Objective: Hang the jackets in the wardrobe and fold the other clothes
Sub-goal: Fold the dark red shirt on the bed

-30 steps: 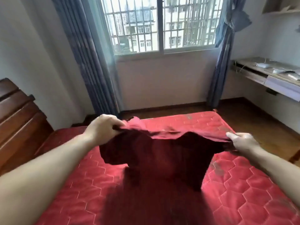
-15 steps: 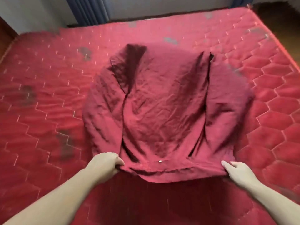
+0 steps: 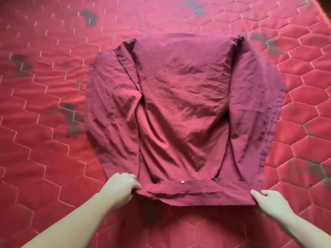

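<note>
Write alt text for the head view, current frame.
A dark red garment lies spread on a red quilted mattress. The left hand and right hand grip its near hem at either corner.

Person, head view: two bare forearms, left hand [image 3: 120, 188] and right hand [image 3: 270, 201], no sleeve reaching the forearms, wrists and fingers without watch, ring, glove or other visible covering; nails short and unpainted.
</note>
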Demonstrator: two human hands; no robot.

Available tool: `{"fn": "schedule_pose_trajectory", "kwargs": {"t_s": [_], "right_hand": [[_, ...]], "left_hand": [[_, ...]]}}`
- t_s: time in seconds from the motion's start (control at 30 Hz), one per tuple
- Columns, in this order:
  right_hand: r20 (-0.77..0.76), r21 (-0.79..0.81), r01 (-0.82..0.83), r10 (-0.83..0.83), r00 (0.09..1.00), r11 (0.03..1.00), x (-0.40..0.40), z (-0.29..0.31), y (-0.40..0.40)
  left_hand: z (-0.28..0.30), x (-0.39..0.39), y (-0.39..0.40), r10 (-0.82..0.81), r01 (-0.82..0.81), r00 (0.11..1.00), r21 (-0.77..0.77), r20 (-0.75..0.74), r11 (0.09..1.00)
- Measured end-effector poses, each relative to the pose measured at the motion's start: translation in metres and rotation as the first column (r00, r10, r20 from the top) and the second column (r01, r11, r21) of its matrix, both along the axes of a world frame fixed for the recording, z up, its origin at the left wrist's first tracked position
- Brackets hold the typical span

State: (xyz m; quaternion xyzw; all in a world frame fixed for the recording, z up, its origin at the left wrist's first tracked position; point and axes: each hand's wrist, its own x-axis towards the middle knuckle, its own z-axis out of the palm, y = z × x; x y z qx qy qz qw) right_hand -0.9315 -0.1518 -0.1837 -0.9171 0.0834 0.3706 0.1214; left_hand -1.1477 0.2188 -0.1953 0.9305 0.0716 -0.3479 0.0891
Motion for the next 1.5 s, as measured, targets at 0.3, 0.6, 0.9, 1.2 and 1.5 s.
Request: {"fn": "schedule_pose_trajectory", "kwargs": {"t_s": [0.3,0.6,0.9,1.2,1.5], "right_hand": [[0.474,0.321,0.102,-0.253,0.843,0.941,0.01,0.023,0.036],[0.525,0.536,-0.503,0.199,0.827,0.677,-0.054,0.072,0.166],[0.355,0.699,-0.508,0.373,0.858,0.503,-0.104,0.047,0.171],[0.346,0.764,-0.445,0.285,0.894,0.467,-0.092,0.061,0.161],[0.289,0.787,-0.329,0.159,0.944,0.522,-0.082,0.068,0.147]], "left_hand": [[0.018,-0.024,-0.036,0.41,-0.304,0.789,-0.289,0.458,0.908],[0.064,0.01,-0.047,0.55,-0.295,0.668,-0.499,0.502,0.815],[0.072,0.022,-0.047,0.666,-0.365,0.666,-0.632,0.336,0.683],[0.084,0.053,-0.041,0.283,-0.058,0.777,-0.385,0.562,0.921],[0.096,0.087,-0.046,0.043,0.116,0.602,-0.141,0.797,0.983]]}}
